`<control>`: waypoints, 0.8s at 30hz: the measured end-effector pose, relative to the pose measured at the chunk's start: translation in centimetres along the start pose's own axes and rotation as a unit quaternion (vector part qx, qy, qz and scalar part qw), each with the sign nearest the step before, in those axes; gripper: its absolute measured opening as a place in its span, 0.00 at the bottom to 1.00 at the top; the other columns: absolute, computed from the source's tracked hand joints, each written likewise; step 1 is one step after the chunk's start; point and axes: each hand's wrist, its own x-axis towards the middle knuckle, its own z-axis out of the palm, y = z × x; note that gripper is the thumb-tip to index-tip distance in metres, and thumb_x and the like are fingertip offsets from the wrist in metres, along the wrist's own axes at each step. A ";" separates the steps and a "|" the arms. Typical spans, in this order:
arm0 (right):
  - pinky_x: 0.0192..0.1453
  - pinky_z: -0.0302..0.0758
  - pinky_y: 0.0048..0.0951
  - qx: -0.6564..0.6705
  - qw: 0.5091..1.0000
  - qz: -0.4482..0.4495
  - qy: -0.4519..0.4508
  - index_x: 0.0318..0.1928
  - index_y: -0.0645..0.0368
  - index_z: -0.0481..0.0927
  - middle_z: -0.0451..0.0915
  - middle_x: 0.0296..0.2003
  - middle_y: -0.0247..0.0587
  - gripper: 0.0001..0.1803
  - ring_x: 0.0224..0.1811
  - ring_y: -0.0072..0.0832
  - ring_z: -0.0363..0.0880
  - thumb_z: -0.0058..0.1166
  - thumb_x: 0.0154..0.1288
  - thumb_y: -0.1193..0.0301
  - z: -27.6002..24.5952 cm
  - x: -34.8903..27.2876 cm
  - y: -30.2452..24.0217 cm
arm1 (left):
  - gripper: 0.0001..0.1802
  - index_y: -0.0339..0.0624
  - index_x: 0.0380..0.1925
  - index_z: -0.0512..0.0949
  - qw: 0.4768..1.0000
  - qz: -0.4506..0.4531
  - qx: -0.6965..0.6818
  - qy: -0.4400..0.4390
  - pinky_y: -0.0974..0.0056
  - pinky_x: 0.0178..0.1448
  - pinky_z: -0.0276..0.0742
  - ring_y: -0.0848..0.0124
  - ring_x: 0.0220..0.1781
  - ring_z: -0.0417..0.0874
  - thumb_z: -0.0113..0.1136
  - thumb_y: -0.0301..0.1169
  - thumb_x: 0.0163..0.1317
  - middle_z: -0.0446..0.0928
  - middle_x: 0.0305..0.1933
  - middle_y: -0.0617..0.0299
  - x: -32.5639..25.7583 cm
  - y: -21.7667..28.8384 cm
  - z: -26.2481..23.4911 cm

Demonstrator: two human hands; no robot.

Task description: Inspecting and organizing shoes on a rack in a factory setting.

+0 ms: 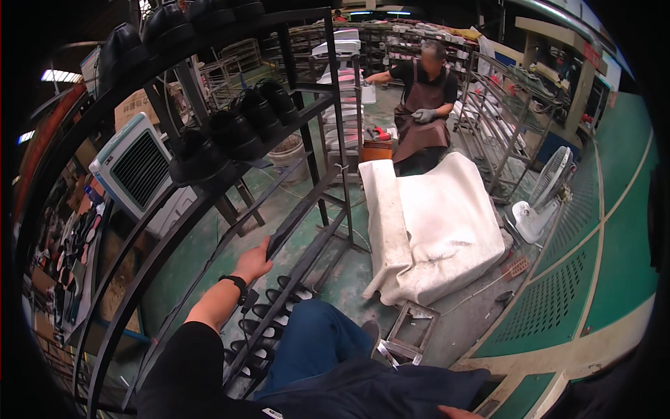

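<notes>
My left hand, with a dark band at the wrist, is closed round a rail of the black metal shoe rack; some of its fingers are hidden. Several black shoes stand on the shelf above the hand. Below it, more dark shoes with pale insides line a low shelf beside my blue-trousered knee. Only a sliver of my right hand shows at the lower edge, near my dark clothing, and its fingers are mostly out of view.
A block under a stained white cover stands ahead. Behind it, a person in a brown apron sits by a stack of trays. A white fan and green perforated panels flank the right; an air cooler stands left.
</notes>
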 end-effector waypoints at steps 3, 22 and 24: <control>0.53 0.76 0.41 -0.011 0.999 -0.022 0.020 0.63 0.57 0.75 0.81 0.49 0.55 0.28 0.47 0.49 0.81 0.58 0.66 0.58 0.7 -0.1 0.9 | 0.46 0.45 0.74 0.53 1.000 -0.011 -0.001 -0.013 0.43 0.47 0.78 0.42 0.43 0.82 0.57 0.38 0.53 0.82 0.41 0.40 -0.2 0.3 -0.1; 0.50 0.77 0.40 -0.005 0.999 -0.022 0.023 0.64 0.56 0.75 0.82 0.47 0.54 0.28 0.42 0.46 0.81 0.59 0.65 0.60 0.9 0.1 1.2 | 0.48 0.46 0.74 0.52 1.000 -0.018 -0.019 -0.012 0.43 0.49 0.78 0.41 0.44 0.82 0.59 0.38 0.52 0.81 0.43 0.38 -0.1 -0.1 0.0; 0.50 0.77 0.40 -0.006 0.999 -0.039 0.032 0.64 0.55 0.74 0.82 0.47 0.54 0.29 0.42 0.46 0.81 0.59 0.65 0.59 0.8 0.2 1.1 | 0.47 0.47 0.74 0.52 1.000 -0.017 -0.017 -0.004 0.43 0.49 0.78 0.41 0.44 0.82 0.58 0.38 0.52 0.81 0.43 0.38 0.1 -0.3 0.0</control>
